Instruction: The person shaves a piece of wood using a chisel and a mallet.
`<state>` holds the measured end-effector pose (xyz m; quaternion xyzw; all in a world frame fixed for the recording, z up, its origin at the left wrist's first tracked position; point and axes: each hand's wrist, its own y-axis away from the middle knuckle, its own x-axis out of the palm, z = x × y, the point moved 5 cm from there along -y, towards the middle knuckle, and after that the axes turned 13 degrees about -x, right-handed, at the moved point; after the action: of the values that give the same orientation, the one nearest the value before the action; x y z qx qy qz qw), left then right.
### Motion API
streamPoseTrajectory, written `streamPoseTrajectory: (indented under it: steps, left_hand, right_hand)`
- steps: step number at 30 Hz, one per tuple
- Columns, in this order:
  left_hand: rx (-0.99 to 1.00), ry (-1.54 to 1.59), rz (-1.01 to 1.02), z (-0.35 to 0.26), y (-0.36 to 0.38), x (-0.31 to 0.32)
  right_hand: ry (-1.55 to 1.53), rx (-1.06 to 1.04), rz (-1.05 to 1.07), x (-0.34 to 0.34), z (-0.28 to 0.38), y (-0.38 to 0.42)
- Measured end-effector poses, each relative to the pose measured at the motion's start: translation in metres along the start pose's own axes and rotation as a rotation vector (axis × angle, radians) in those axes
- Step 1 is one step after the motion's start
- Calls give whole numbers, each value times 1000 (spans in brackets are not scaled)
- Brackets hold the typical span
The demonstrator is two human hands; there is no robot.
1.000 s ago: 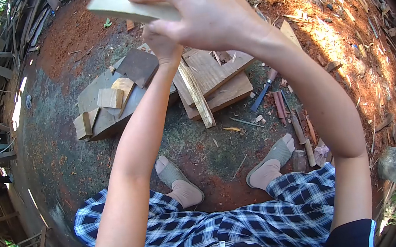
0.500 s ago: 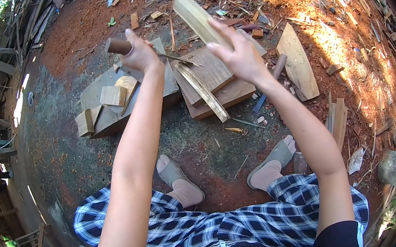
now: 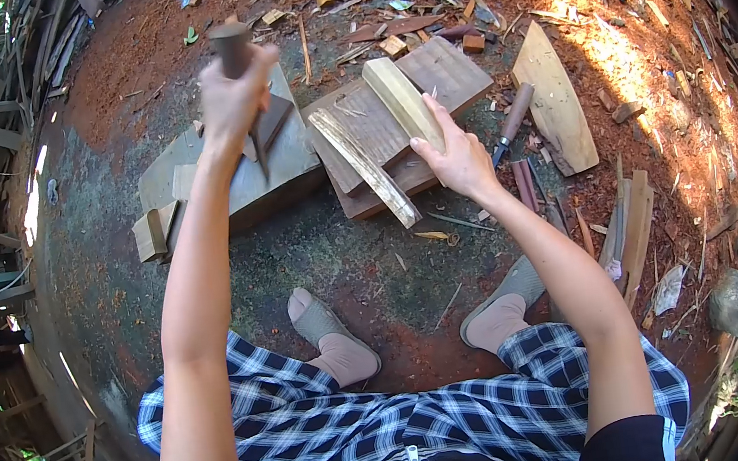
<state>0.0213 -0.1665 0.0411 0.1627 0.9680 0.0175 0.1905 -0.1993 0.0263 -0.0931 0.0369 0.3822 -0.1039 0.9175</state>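
Note:
My left hand [image 3: 232,109] is wrapped round the brown wooden handle of a chisel [image 3: 235,54], somewhat blurred. Its narrow blade points down over the grey wooden block on the left [image 3: 272,164]. To the right, my right hand [image 3: 461,162] grips the near end of a squared pale wooden bar [image 3: 401,100], its fingers partly hidden behind it. The bar overlaps the stacked brown boards [image 3: 450,66] in this view. A narrow rough-edged strip of wood [image 3: 365,167] lies slanting across those boards, left of the bar.
Small wood offcuts [image 3: 149,236] sit on the grey block's left end. Another chisel [image 3: 515,123] lies on the ground beside a pale tapered board [image 3: 552,99]. Wood strips [image 3: 634,228] lie at the right. Scraps and sawdust cover the far ground. My sandalled feet [image 3: 331,329] are below the boards.
My left hand has turned the chisel from lying sideways to blade down and shifted left. My right hand has lowered the pale bar toward the boards.

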Motion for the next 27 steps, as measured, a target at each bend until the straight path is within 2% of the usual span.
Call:
streamPoseTrajectory:
  steps: [2,4,5,6,9,12,14,21,23,24,26,27]
  left_hand:
    - [37,-497,-23,34,-3,20]
    - [-95,-754,38,56,6,35]
    - [-63,-803,-25,63,10,42]
    - [-57,-801,-15,71,9,49]
    - [-260,-716,51,97,7,65]
    - [-184,-751,-25,81,26,87]
    - [-201,-769,-17,82,32,91]
    - [-57,-680,12,81,36,83]
    - [-98,-582,2,79,26,72]
    - [-29,-565,-35,76,21,63]
    - [-145,-402,-60,66,14,46]
    - [-181,-198,-21,59,13,40]
  right_hand:
    - [-20,-29,-4,2,-4,-1]
    - [2,7,21,-3,3,0]
    - [25,44,53,-4,4,1]
    - [28,54,48,-4,4,2]
    - [35,73,69,-6,8,3]
    - [37,15,21,-1,2,1]
    - [38,7,9,-1,4,2]
    - [33,40,39,-3,3,4]
    - [28,37,43,-4,2,1]
    - [-43,45,41,-2,-2,0]
    - [-117,49,38,4,-15,-2]
    - [-221,-69,-43,4,-20,-3]
